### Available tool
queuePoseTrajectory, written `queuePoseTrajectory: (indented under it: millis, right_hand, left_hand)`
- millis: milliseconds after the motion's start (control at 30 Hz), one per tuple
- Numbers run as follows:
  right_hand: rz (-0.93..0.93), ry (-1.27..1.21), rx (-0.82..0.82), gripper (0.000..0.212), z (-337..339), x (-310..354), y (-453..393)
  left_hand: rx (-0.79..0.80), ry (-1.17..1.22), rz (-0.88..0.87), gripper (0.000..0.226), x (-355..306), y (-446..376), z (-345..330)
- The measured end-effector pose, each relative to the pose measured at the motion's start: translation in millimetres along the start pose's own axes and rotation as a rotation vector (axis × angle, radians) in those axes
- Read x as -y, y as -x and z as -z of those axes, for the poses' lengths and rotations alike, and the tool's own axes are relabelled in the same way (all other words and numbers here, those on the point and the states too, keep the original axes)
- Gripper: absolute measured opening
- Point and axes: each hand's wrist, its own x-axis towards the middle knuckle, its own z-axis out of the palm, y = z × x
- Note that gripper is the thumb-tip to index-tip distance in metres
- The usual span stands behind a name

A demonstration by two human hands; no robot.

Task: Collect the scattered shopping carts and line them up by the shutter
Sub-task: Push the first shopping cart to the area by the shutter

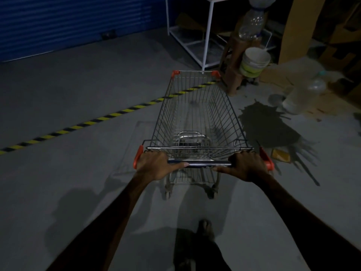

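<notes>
Steel wire formed the basket of the one shopping cart (197,114) in view, which stood on the grey floor (78,182) near its middle, nose pointing away from the person and astride the yellow-black floor tape (78,126). The blue shutter (68,22) ran along the far left edge of the floor, well apart from the cart.

Step in hand, as judged: transport of a collected cart toward the shutter. The left hand (156,163) gripped the left end of the handle bar (207,163), fingers curled over it. The right hand (247,166) gripped the right end in the same way. Both grips were therefore closed on the bar.

The next move would call for a turn of the cart to the left, since its nose pointed at the clutter rather than at the shutter.

Obstacles lay ahead and to the right: a white metal rack (204,34), a brown stool (232,61) with a white bucket (255,62), a dark wet patch (263,124) on the floor, and a clear plastic jug (304,96). No other cart was visible.
</notes>
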Motion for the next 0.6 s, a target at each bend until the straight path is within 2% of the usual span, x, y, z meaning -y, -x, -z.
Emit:
queuePoseTrajectory:
  millis: [200, 333, 433, 600]
  right_hand:
    - [0.033, -0.003, -0.025, 0.105, 18, -46, -123]
    - [0.037, -0.023, -0.038, 0.096, 35, -83, -208]
    - [0.033, -0.015, 0.010, 0.089, 50, -107, -270]
    - [0.042, -0.013, 0.014, 0.094, 68, -146, -373]
  left_hand:
    - [0.003, 0.027, 0.009, 0.109, 4, -121, 33]
    - [0.015, 0.065, 0.056, 0.115, 6, -214, 52]
    - [0.005, 0.083, 0.073, 0.116, 7, -280, 68]
    - [-0.004, 0.047, 0.109, 0.120, 8, -382, 97]
